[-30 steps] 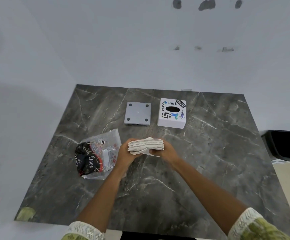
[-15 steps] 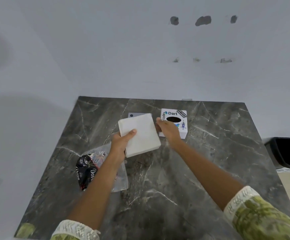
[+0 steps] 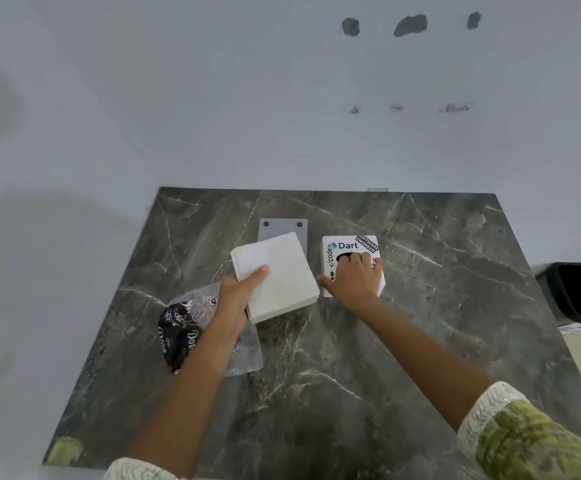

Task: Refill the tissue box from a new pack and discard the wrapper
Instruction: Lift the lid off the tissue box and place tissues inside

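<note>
left hand (image 3: 237,296) gripping tissue stack (image 3: 277,275), right hand (image 3: 354,277) clasping tissue box (image 3: 349,247)

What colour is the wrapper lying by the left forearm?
Clear plastic wrapper with black-and-red print, head view.

Both arms stretched out in front. Left hand (image 3: 237,299) is pinching a tissue stack (image 3: 278,275), thumb on top. Right hand (image 3: 353,278) lies palm-down over the tissue box (image 3: 349,245), fingers (image 3: 360,259) curled at its opening.

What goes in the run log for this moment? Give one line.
left hand: holds tissue stack | right hand: grips tissue box | grey lid: off, behind stack | wrapper: on table
</note>
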